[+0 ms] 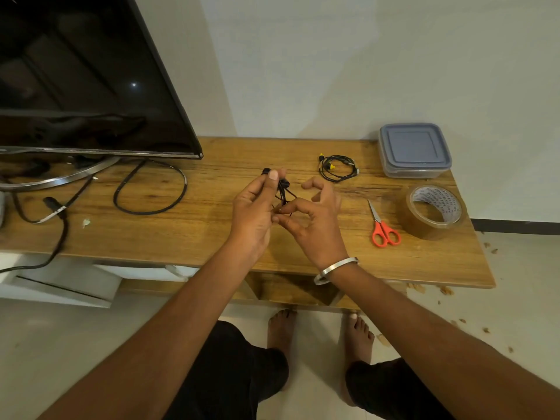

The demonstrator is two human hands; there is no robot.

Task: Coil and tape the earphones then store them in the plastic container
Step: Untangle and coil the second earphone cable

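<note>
A plain off-white wall [363, 56] backs the long wood-grain table [197, 225]; a black flat-screen television [75, 71] stands at its left; pale tiled floor [75, 344] below.

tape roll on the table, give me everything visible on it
The tape roll is a wide ring of glossy brown packing tape on a white inner core printed with dark lettering too small to read. It lies flat on its side, hole facing up, near the right end of the wooden table. It sits in front of the lidded plastic container and right of the orange-handled scissors, apart from both. Neither hand touches it. No loose end shows.
</note>
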